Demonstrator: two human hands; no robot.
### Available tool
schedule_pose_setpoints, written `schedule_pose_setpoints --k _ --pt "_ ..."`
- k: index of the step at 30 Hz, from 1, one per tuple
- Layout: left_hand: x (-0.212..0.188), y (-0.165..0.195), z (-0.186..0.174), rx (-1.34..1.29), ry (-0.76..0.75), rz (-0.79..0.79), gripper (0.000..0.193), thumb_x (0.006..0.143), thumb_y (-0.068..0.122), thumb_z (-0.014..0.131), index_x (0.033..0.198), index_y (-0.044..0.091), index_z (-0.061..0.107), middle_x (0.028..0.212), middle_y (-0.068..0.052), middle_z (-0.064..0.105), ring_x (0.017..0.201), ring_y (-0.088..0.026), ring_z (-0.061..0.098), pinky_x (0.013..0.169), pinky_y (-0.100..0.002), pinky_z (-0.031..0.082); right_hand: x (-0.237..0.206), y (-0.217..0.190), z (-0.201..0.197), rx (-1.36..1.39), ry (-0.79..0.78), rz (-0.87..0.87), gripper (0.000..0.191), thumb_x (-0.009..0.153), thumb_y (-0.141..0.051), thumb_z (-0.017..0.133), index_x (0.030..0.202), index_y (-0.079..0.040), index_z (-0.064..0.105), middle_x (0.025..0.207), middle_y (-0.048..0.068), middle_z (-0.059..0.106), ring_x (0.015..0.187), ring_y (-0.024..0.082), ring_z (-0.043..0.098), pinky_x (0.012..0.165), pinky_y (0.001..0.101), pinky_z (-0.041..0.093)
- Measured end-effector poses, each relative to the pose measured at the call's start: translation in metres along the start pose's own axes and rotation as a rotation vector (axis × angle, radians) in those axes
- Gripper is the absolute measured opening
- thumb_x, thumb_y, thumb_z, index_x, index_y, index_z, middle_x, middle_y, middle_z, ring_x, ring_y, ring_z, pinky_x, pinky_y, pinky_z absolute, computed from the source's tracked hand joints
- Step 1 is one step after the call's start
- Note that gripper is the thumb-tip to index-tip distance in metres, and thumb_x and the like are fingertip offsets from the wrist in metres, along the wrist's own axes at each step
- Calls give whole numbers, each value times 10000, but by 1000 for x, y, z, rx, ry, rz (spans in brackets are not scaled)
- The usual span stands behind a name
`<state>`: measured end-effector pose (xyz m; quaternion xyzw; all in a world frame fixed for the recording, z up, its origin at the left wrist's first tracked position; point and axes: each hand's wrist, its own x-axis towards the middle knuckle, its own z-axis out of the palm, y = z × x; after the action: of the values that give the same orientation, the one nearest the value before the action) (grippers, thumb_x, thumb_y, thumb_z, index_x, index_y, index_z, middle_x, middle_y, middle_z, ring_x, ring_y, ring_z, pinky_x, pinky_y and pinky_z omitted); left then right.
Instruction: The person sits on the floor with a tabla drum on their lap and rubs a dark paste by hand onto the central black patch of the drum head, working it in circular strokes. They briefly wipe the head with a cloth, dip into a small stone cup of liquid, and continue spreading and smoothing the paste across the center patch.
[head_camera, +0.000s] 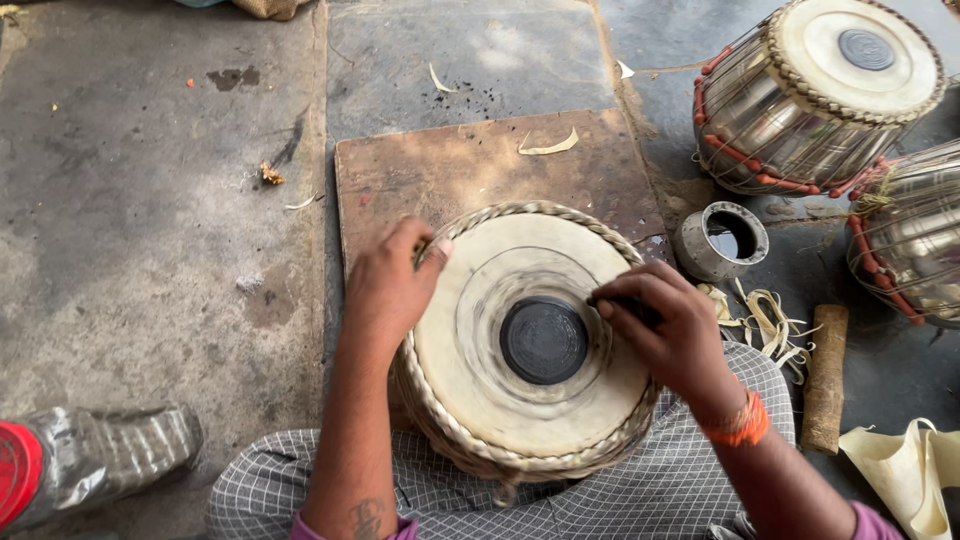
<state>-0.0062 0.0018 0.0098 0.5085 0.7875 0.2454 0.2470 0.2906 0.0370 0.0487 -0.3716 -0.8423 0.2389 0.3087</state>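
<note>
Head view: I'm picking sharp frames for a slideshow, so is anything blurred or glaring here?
Head view: the drum skin is smeared in rings around its black centre patch; the right hand is slightly soft; the left hand and wooden board are sharp; the metal drum shows bright reflections.

A drum maker's floor workshop. The work is done low on a stone floor (150, 180), with a worn wooden board (480, 165) at twelve o'clock. Two finished metal-bodied drums (815, 95) stand at two o'clock. Hide strips (765, 320) and scraps, a wooden block (825, 378) and a small metal cup (722, 240) lie at three o'clock.
</note>
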Motion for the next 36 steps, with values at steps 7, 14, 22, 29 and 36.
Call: schedule_pose_setpoints --k 7,14,22,29,36 --pt "8 -2 -1 -354 -111 228 524 961 484 589 1432 253 577 1503 -120 562 1398 -305 517 1114 -435 423 37 4 -6 25 -258 -184 166 857 -117 767 1019 -83 758 1017 58 720 906 209 731 769 339 593" --pt "11 -12 8 -418 -100 217 444 1004 393 562 1414 225 597 1442 -111 634 1355 -263 591 1092 -390 466 53 -7 -3 -101 -377 -329 207 846 -115 768 1048 -75 755 1005 99 685 902 278 693 780 391 575" --pt "5 4 -6 -409 -65 207 404 1007 353 576 1383 219 635 1400 -103 660 1306 -252 629 1066 -362 480 22 -4 -10 -201 -286 -269 218 825 -130 776 1035 -78 755 994 99 680 906 273 683 772 394 572" --pt "10 -15 13 -236 -8 89 371 1017 369 548 1339 220 655 1342 -94 675 1221 -278 654 1013 -408 511 -28 -23 -2 -138 -106 -7 147 842 -150 776 972 -81 774 942 61 716 807 192 726 686 324 600" --pt "-34 32 -30 109 164 -106 430 1007 348 571 1370 127 635 1277 -126 704 1080 -335 702 981 -450 533 7 13 5 110 107 -22 126 918 -85 779 1035 -46 752 1005 52 707 880 156 710 749 294 581"
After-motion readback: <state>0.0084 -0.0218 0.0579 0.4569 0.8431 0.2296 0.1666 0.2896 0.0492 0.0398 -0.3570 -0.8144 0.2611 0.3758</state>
